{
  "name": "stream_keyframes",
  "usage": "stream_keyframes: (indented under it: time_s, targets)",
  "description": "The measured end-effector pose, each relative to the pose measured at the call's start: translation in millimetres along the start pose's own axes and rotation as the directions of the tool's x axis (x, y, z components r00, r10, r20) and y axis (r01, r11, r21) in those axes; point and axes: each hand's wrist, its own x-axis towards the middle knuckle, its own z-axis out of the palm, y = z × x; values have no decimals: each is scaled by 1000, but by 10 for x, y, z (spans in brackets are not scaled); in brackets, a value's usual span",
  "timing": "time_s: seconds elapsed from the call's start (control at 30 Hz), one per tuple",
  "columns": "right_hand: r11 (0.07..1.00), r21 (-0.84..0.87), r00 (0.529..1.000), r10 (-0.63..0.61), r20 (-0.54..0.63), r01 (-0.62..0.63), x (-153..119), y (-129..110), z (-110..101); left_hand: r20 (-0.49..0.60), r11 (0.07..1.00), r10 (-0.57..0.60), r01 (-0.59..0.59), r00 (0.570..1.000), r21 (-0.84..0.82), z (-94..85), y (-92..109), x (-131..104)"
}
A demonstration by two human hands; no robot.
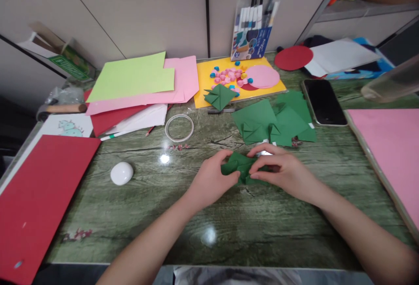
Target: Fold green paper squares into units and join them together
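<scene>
A folded piece of green paper (241, 163) is between my two hands, low over the middle of the table. My left hand (212, 179) pinches its left side between thumb and fingers. From the right, my right hand (283, 171) grips it with the fingertips, which hide part of the folds. Just beyond lie more green folded papers (260, 117), in an overlapping pile. A green folded piece with pointed tips (220, 97) rests at the front edge of the yellow sheet (200, 80).
Around the work are a roll of tape (179, 139), a white round object (121, 173), a black phone (324, 101), a red sheet (42, 197), a pink sheet (389, 154), a light green sheet (134, 77) and a pack of pens (250, 40). Small pink and blue pieces (229, 75) lie on the yellow sheet.
</scene>
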Motion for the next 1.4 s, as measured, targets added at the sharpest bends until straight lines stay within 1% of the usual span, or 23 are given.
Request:
stream_keyframes:
  time_s: [0.13, 0.3, 0.47, 0.6, 0.83, 1.13, 1.27, 1.4]
  targets:
    - [999, 12, 999, 51, 16, -51, -4, -14, 18, 6, 996, 26, -26, 1000, 86, 1, 0, 0]
    - [998, 31, 998, 62, 27, -63, -10, -17, 43, 46, 987, 47, -53, 998, 152, -12, 26, -3]
    - [998, 31, 998, 51, 44, -53, -10, -35, 41, 112, 993, 65, -76, 992, 95, -33, 48, -13]
    - [999, 9, 998, 36, 41, -37, -8, -52, 36, 137, 992, 76, -88, 988, 86, -36, 43, -12]
    - [998, 19, 998, 60, 24, -60, -11, -88, 61, 146, 996, 57, -66, 988, 57, -43, 5, 5]
    - [999, 0, 999, 33, 7, -33, -23, -81, 83, 159, 997, 59, -67, 986, 47, -54, 10, 8]
    - [1000, 4, 1000, 13, 20, -13, -17, -87, 62, 150, 996, 53, -62, 987, 57, -55, -12, 15]
    - [1000, 18, 999, 23, 22, -24, -16, -73, 42, 142, 997, 46, -54, 989, 53, -59, -14, 22]
